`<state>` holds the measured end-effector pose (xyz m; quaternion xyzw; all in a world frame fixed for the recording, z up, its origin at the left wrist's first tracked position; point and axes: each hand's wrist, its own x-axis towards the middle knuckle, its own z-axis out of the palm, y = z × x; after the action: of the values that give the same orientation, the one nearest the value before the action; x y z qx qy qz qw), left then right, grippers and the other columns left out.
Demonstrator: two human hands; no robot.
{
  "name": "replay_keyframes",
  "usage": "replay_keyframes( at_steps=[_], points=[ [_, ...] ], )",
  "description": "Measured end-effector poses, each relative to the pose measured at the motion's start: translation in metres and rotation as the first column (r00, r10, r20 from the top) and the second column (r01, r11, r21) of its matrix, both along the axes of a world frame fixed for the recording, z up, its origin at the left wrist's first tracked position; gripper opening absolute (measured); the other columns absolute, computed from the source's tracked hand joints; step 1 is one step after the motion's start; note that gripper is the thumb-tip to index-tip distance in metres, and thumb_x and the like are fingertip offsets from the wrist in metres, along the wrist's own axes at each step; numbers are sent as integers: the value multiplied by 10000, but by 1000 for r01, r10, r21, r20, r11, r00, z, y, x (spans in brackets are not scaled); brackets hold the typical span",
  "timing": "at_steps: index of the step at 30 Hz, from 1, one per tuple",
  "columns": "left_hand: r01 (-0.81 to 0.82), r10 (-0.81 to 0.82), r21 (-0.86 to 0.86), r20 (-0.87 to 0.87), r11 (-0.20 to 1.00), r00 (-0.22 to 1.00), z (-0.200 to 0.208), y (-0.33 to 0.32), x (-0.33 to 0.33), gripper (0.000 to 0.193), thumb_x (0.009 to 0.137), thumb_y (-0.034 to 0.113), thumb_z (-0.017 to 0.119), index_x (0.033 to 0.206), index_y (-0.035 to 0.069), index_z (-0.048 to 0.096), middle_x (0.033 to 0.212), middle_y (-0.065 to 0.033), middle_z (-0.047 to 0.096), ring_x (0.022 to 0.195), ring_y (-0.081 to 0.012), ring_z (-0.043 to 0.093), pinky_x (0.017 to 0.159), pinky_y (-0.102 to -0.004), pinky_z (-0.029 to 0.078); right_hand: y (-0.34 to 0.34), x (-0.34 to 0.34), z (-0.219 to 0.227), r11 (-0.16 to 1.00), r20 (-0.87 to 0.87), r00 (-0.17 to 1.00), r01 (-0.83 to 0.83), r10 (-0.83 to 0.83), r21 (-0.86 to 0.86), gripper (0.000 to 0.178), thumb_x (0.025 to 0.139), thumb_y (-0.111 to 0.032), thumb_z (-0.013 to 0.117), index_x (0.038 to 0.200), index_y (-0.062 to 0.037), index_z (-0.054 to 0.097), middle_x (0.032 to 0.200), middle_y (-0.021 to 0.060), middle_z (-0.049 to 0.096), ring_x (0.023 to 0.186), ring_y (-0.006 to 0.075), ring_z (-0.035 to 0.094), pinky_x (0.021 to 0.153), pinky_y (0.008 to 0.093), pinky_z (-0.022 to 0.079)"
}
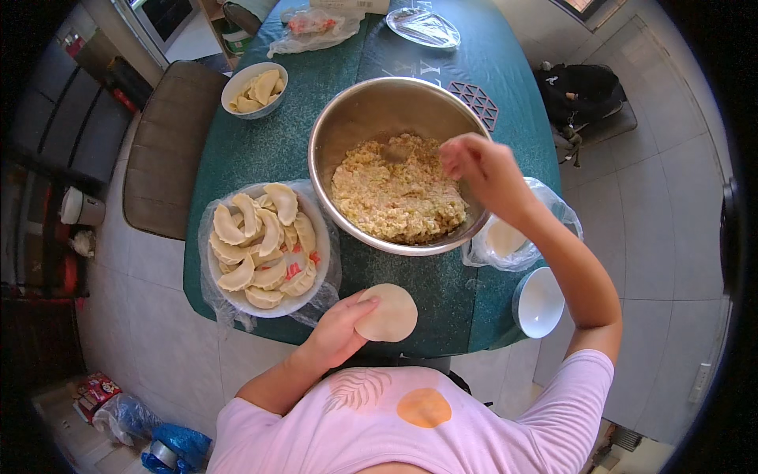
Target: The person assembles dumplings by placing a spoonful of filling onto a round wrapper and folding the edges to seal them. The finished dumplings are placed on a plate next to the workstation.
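Note:
My left hand (335, 332) is closed on the edge of a round, pale dumpling wrapper (391, 314), which lies flat across the fingers near the table's front edge. Over the right side of a large steel mixing bowl (322, 142), my right hand (482, 170) is raised with its fingers closed and slightly blurred; what they hold, if anything, I cannot make out. Minced filling (395, 197) lies in the bowl, with a hollow at its far side. Left of the wrapper, several folded dumplings (268, 233) rest in a white dish (320, 272) lined with plastic.
A bag of wrappers (505, 239) sits right of the mixing bowl, partly behind my right forearm. A small white bowl (540, 302) stands at the right table edge. Farther back are a bowl of more dumplings (258, 88), a hexagonal trivet (475, 104) and a film-covered plate (424, 28).

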<state>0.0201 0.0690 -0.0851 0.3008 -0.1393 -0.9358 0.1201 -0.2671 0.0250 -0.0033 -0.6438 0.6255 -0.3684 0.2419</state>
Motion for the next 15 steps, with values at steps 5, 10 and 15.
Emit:
replay_keyframes(
  at_steps=[5, 10, 15],
  points=[
    [-34, 32, -24, -54, 999, 998, 2, -1, 3, 391, 940, 142, 482, 1279, -43, 418, 1234, -156, 534, 1130, -246, 544, 986, -394, 423, 13, 27, 0, 998, -37, 998, -56, 55, -37, 165, 931, -102, 515, 930, 53, 570, 781, 175, 631, 686, 235, 658, 630, 317, 519],
    [15, -17, -50, -39, 999, 999, 14, -4, 5, 359, 955, 158, 488, 1258, -28, 442, 1185, -120, 568, 1099, -197, 559, 951, -352, 449, 8, 35, -7, 999, 110, 993, -53, 52, 5, 196, 946, -116, 499, 928, 68, 566, 784, 161, 643, 678, 213, 669, 616, 301, 528],
    [-99, 101, -94, 19, 991, 995, 16, -3, 10, 320, 935, 138, 506, 1216, -11, 467, 1131, -120, 589, 1034, -214, 591, 906, -362, 475, 1, 35, -5, 982, 439, 889, 58, -133, 182, 261, 973, -150, 449, 954, 90, 548, 815, 162, 647, 694, 195, 669, 633, 272, 558]
  ],
)
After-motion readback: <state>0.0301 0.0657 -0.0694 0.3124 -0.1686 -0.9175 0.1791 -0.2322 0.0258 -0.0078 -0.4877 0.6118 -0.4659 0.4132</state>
